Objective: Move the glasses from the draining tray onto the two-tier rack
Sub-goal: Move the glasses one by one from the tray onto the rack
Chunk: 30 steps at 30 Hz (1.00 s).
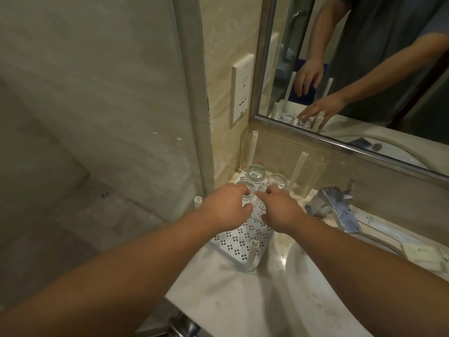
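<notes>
A white perforated tray (243, 237) with four upright white posts stands on the marble counter. Several clear glasses stand upside down at its far end. My left hand (226, 207) reaches over the tray and curls its fingers round the near left glass (246, 190). My right hand (279, 211) comes in beside it, fingers and thumb curled round a glass (260, 205) that is mostly hidden between my hands. Two more glasses stand free behind: one far left (256, 172), one far right (277, 181).
A glass shower partition (97, 117) stands close on the left, with a wall socket (241, 91) and a framed mirror (364, 69) behind the tray. A chrome tap (340, 207) and the white basin (328, 288) lie to the right. Papers (422, 256) rest at the far right.
</notes>
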### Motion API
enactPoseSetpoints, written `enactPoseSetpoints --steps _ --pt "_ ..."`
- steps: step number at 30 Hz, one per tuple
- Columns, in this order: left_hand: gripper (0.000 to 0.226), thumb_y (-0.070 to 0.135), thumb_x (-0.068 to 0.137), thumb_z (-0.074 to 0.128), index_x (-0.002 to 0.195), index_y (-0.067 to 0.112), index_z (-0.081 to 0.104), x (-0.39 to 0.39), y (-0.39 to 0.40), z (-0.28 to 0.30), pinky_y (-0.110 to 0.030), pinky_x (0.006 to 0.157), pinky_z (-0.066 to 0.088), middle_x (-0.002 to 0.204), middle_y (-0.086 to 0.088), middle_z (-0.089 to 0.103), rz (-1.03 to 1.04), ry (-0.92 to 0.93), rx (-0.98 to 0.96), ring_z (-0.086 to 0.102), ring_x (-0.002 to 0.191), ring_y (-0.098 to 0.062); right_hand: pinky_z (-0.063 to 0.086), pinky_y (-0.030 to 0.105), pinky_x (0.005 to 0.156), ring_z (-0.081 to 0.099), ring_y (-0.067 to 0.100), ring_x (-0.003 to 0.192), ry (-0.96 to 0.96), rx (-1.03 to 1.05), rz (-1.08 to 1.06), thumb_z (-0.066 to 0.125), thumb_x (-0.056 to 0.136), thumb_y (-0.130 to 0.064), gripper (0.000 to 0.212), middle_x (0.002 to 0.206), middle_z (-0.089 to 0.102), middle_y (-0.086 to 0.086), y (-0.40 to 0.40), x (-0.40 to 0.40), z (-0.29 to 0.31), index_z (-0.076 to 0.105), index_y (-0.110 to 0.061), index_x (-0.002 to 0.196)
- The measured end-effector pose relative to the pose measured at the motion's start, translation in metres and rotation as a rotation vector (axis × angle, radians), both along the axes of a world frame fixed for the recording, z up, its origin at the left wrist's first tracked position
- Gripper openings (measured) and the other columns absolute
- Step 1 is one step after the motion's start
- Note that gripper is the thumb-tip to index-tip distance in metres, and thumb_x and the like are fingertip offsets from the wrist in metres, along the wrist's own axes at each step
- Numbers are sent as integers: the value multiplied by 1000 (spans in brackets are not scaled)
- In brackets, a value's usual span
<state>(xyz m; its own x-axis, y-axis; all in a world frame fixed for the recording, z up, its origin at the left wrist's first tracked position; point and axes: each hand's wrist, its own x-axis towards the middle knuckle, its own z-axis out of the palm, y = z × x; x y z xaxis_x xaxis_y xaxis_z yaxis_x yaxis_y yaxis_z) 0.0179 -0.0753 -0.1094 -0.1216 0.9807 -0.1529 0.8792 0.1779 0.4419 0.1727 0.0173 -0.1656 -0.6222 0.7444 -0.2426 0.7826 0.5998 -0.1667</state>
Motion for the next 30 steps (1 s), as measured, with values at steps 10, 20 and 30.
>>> enactPoseSetpoints --steps 10,20,30 --pt "43 40 94 54 134 25 58 -5 -7 -12 -37 99 48 133 1 60 37 -20 -35 57 120 -16 47 34 75 59 28 94 19 -80 -22 74 80 -39 61 120 50 9 -8 -5 -13 40 -29 129" --pt "44 39 90 61 133 35 56 10 -20 -13 -18 54 45 112 10 60 353 -490 -58 64 74 -5 48 34 83 58 26 107 -31 -5 5 69 83 -49 62 123 53 5 -12 5 -1 44 -36 138" --pt "11 28 91 57 96 24 65 39 -33 3 -32 68 49 95 3 67 663 -1026 -63 70 78 -17 44 32 80 58 27 112 157 131 -2 70 79 -50 62 121 58 6 -10 4 79 50 -39 136"
